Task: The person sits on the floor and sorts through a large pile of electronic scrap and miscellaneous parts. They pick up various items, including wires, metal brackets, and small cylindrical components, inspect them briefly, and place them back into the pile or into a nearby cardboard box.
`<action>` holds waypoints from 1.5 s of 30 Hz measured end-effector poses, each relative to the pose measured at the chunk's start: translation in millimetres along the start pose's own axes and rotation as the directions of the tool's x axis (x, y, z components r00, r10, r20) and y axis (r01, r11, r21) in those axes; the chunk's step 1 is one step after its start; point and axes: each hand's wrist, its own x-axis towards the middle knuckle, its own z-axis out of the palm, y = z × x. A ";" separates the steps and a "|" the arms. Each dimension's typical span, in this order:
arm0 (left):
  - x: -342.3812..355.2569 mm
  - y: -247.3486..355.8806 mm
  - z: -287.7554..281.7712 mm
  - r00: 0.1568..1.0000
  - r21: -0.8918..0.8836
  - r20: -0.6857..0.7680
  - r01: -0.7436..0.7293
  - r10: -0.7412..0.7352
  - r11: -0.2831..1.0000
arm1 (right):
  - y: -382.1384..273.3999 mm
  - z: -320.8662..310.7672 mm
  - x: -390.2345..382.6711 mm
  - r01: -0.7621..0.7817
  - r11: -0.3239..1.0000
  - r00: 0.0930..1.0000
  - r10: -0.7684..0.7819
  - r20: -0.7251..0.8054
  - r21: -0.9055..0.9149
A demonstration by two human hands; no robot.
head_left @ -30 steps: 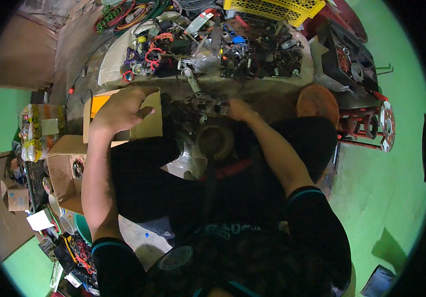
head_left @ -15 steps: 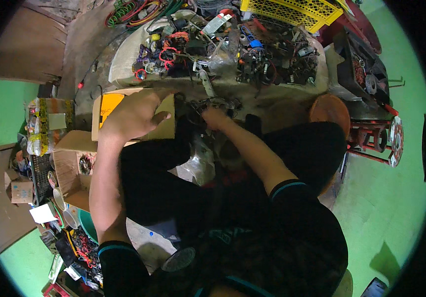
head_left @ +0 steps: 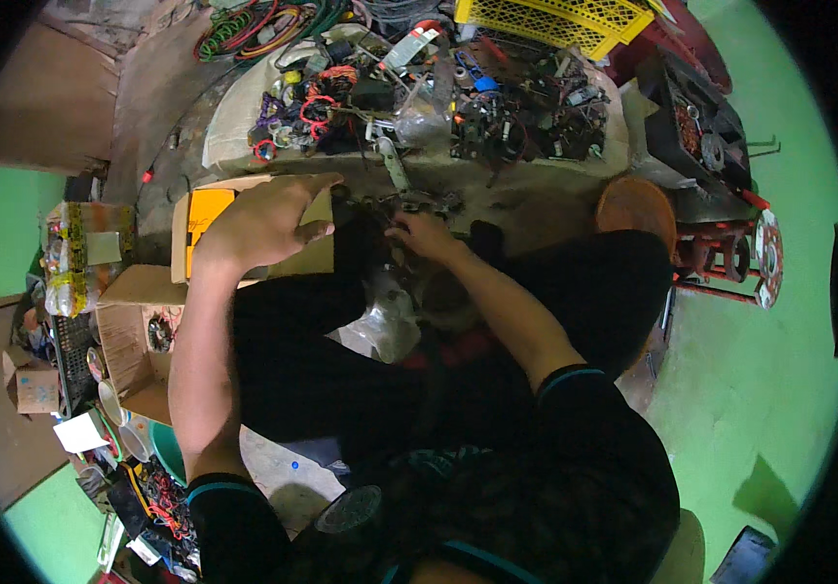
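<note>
My left hand (head_left: pixel 258 224) is stretched over an opened cardboard box (head_left: pixel 314 248), palm down, thumb apart from the fingers; it looks open and I see nothing in it. Its fingertips reach the box's far right rim. Inside the box, beside the wrist, stands a yellow-orange packet (head_left: pixel 207 214). My right hand (head_left: pixel 426 237) is over a dark heap of small parts (head_left: pixel 429 202) between my knees. Its fingers are slightly bent and apart, with no held thing visible. Below it lies a crumpled clear plastic bag (head_left: pixel 390 321).
Ahead, a pale sack (head_left: pixel 229 136) bears tangled wires, tools and small parts. A yellow crate (head_left: pixel 555 24) stands behind it. At right are a black toolbox (head_left: pixel 657 117), an orange round seat (head_left: pixel 636 209) and a red metal stand (head_left: pixel 716 258). Another cardboard box (head_left: pixel 132 331) is at left.
My right hand has drawn back a little from the heap and its fingers have spread. My left hand stays over the box. The whole view has shifted slightly.
</note>
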 end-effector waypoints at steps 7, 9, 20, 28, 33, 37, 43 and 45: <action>65.5 -17.0 41.0 0.982 0.096 0.128 -0.153 0.140 0.984 | -31.0 -103.6 -16.8 0.087 0.924 0.989 -0.036 -0.141 0.373; 78.6 -2.0 54.1 0.978 0.005 -0.029 -0.205 0.205 0.979 | -36.0 -135.0 -31.2 0.165 0.912 0.976 -0.097 -0.193 0.375; 109.8 92.2 71.3 0.978 -0.865 -0.196 -0.204 0.066 0.458 | -21.8 -212.2 -102.4 0.213 0.538 0.941 0.112 -0.320 0.816; 104.8 130.2 48.1 0.864 -0.754 -0.498 -0.395 -0.065 0.525 | -59.2 -271.7 -143.1 0.219 0.660 0.923 0.098 -0.371 0.719; 110.8 146.9 51.5 0.772 -0.681 -0.634 -0.533 -0.041 0.503 | -72.2 -309.9 -158.6 0.224 0.770 0.901 0.071 -0.428 0.598; 121.0 136.2 71.0 0.791 -0.714 -0.612 -0.546 -0.011 0.438 | -59.8 -306.2 -139.2 0.418 0.467 0.840 0.128 -0.527 0.779; 169.4 84.9 162.2 0.988 -0.732 -0.154 -0.102 -0.018 0.674 | -55.8 -318.8 -143.6 0.513 0.385 0.745 0.243 -0.621 0.767; 190.0 86.5 199.3 0.988 -0.494 -0.138 -0.129 0.069 0.860 | -51.0 -325.2 -144.1 0.542 0.348 0.716 0.285 -0.637 0.765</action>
